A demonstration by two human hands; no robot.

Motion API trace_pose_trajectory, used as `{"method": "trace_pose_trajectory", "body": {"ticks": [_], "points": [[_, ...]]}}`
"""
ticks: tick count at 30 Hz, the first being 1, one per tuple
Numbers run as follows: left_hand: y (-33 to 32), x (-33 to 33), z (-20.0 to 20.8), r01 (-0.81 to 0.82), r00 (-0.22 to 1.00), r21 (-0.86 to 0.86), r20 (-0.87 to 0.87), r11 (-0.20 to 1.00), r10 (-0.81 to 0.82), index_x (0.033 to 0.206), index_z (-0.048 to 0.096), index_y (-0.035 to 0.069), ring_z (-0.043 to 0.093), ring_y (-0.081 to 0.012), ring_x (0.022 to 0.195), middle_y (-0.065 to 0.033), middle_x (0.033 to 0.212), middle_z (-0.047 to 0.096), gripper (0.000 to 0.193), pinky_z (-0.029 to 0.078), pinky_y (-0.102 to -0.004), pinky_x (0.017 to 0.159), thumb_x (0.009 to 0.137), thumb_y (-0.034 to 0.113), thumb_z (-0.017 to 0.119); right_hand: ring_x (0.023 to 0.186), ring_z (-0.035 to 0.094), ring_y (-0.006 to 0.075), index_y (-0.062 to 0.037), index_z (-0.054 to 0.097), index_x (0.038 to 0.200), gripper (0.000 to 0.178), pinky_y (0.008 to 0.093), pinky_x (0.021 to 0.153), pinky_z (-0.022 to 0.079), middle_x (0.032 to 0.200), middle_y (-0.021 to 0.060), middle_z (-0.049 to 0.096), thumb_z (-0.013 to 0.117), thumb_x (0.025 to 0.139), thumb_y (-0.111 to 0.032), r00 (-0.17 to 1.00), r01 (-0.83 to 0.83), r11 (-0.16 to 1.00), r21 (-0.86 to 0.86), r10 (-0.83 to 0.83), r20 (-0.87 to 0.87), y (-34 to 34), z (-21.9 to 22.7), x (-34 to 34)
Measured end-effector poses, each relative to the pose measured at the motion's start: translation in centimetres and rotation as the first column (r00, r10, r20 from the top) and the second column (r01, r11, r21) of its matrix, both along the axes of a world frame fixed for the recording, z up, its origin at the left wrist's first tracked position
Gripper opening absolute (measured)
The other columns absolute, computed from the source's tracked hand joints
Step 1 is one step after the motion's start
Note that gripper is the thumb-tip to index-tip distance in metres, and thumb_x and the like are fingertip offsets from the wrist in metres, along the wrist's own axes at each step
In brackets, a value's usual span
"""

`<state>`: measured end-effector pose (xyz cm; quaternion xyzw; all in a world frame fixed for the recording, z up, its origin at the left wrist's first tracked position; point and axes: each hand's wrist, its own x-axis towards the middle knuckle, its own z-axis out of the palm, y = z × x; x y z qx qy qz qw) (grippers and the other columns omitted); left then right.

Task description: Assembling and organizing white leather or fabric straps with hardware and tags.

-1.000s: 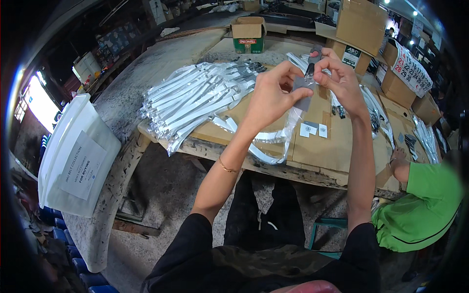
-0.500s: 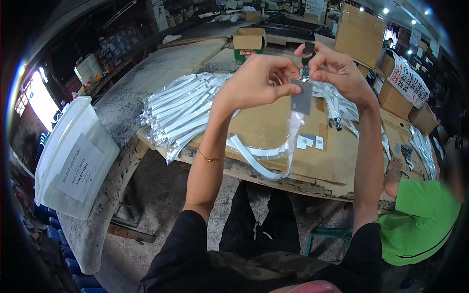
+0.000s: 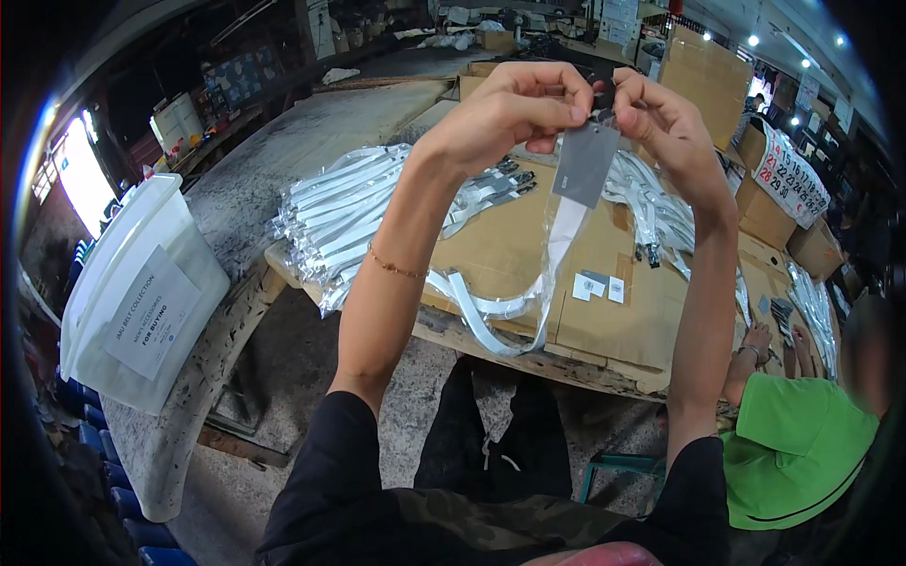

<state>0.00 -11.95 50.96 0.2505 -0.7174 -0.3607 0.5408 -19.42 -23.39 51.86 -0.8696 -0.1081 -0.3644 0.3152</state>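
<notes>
Raised over the table, both hands are closed at the top end of a white belt (image 3: 569, 226) in a clear plastic sleeve. My left hand (image 3: 528, 106) pinches that end just above a grey tag (image 3: 587, 165). My right hand (image 3: 665, 127) grips beside it, at a small black hanger piece (image 3: 600, 98) partly hidden by my fingers. The tag hangs tilted below my fingertips. From there the belt drops and curves in a loop along the table's front edge. Small white and grey cards (image 3: 595, 286) lie on the cardboard beside it.
Bagged white belts (image 3: 340, 222) are heaped at left, more (image 3: 651, 203) behind my right forearm. Cardboard (image 3: 623, 330) covers the tabletop. A white plastic bin (image 3: 132, 302) stands far left. At right, a person in a green shirt (image 3: 802, 453) works, hands on the table. Cartons (image 3: 703, 85) stand behind.
Both hands have risen slightly. My left fingers have moved from the face of the grey tag to above it, leaving the tag more exposed. The neighbour's second hand now shows.
</notes>
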Motion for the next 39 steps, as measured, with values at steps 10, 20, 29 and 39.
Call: {"method": "trace_pose_trajectory", "body": {"ticks": [10, 20, 29, 39], "points": [[0.8, 0.2, 1.1, -0.155, 0.987, -0.018, 0.049, 0.988, 0.156, 0.089, 0.059, 0.007, 0.038, -0.0034, 0.058, 0.0032, 0.075, 0.052, 0.01, 0.029, -0.0201, 0.05, 0.088, 0.015, 0.064, 0.09, 0.056, 0.0099, -0.0016, 0.064, 0.097, 0.019, 0.0258, 0.075, 0.05, 0.101, 0.0021, 0.058, 0.066, 0.089, -0.019, 0.998, -0.043, 0.979, 0.199, 0.051, -0.038, 0.7, 0.7, 0.4], [-0.6, -2.2, -0.2, -0.141, 0.925, -0.127, -0.37, 0.982, 0.085, 0.106, 0.053, 0.009, 0.063, -0.0175, 0.084, -0.0107, 0.103, 0.062, 0.018, 0.049, -0.0393, 0.079, 0.094, 0.021, 0.058, 0.095, 0.055, 0.01, -0.0023, 0.066, 0.088, 0.015, 0.0255, 0.084, 0.046, 0.118, 0.006, 0.054, 0.07, 0.084, -0.015, 0.995, 0.018, 1.0, 0.0, -0.018, -0.1, -0.3, 5.1, 0.2], [-0.8, -3.9, -1.6, -0.25, 0.968, -0.041, -0.017, 0.967, 0.25, 0.104, 0.054, 0.0, 0.066, -0.0209, 0.072, -0.0137, 0.086, 0.066, 0.023, 0.053, -0.0326, 0.07, 0.091, 0.018, 0.06, 0.101, 0.055, 0.0132, -0.0018, 0.066, 0.086, 0.013, 0.0278, 0.089, 0.044, 0.115, 0.0071, 0.058, 0.069, 0.085, -0.015, 0.996, 0.084, 0.968, -0.236, -0.076, 0.044, -1.8, 5.8, -0.9], [-0.3, -5.2, -0.5, -0.052, 0.972, 0.224, -0.214, 0.973, 0.101, 0.09, 0.053, 0.003, 0.054, -0.0192, 0.055, -0.0095, 0.066, 0.057, 0.033, 0.045, -0.0311, 0.058, 0.09, 0.031, 0.038, 0.093, 0.058, 0.0111, -0.002, 0.065, 0.096, 0.012, 0.0263, 0.085, 0.047, 0.108, 0.0057, 0.06, 0.067, 0.085, -0.007, 0.998, -0.03, 0.994, -0.101, 0.025, -0.05, -0.9, 4.2, -0.7]]}}
